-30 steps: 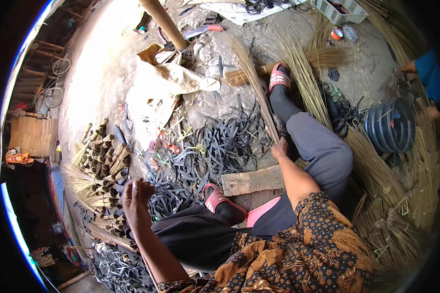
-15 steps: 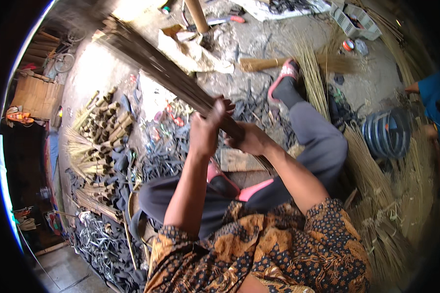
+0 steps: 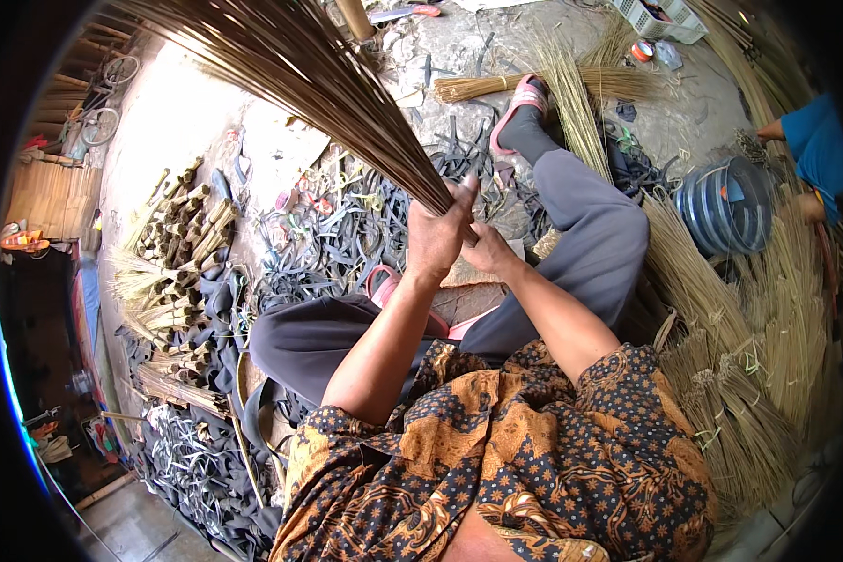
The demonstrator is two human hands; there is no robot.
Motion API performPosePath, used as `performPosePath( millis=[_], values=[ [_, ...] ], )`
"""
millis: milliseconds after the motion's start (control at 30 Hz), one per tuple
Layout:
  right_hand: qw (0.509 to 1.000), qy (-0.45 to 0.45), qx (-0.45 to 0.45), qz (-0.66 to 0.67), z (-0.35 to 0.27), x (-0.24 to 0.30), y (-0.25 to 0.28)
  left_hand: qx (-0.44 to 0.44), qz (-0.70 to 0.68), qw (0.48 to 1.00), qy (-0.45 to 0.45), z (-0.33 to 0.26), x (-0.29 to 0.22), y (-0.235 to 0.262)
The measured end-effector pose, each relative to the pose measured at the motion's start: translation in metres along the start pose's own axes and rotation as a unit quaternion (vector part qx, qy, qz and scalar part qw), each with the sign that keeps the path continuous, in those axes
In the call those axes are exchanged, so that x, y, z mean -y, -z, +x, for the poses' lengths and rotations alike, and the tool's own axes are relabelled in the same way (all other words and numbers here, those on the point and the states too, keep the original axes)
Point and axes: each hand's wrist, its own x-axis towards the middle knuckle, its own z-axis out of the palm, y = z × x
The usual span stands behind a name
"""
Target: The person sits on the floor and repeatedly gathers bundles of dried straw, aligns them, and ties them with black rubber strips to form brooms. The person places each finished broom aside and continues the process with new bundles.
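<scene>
Gripping a thick bundle of long brown palm-rib sticks (image 3: 318, 84) near its gathered end, the left hand (image 3: 437, 239) is closed firmly around the stems, thumb side up, with the forearm rising from the lower middle of the view. The right hand (image 3: 490, 251) is pressed just beside and under it, fingers curled against the same end; whether it fully encloses the stems cannot be told. The bundle is held raised above the lap, fanning away toward the upper left, over the ground littered with black rubber strips (image 3: 365, 225).

For the step to go well, the stems are best kept squeezed tight at one point, so that none slide out, and the ends levelled before anything is bound. Both elbows are bent, with the wrists drawn close together above the grey-trousered knees (image 3: 590, 225). Pale straw bundles (image 3: 721, 375) lie to the right, well apart from the hands.
</scene>
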Motion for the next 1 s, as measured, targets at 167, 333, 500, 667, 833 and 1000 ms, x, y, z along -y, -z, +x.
performPosePath(
  millis=[167, 333, 500, 667, 833, 1000],
  values=[
    [1.0, 0.009, 0.01, -0.013, -0.001, -0.017, 0.001, 0.034, 0.011, 0.999, 0.008, 0.002, 0.021, 0.0],
    [0.994, 0.095, -0.054, -0.017, -0.001, 0.007, 0.005, 0.023, 0.003, 0.998, 0.057, 0.02, 0.02, 0.013],
    [0.988, 0.123, -0.052, 0.075, 0.003, 0.087, 0.042, 0.138, -0.017, 0.99, -0.034, 0.029, -0.014, 0.049],
    [0.929, 0.108, -0.022, 0.353, 0.013, 0.163, 0.065, 0.227, 0.023, 0.966, 0.12, -0.014, -0.003, 0.035],
    [0.866, 0.113, 0.101, 0.477, 0.006, 0.184, 0.065, 0.299, -0.042, 0.937, 0.177, -0.024, 0.019, 0.027],
    [0.912, 0.049, -0.041, 0.404, 0.014, 0.185, 0.057, 0.132, 0.028, 0.986, 0.095, -0.03, 0.01, 0.013]
  ],
)
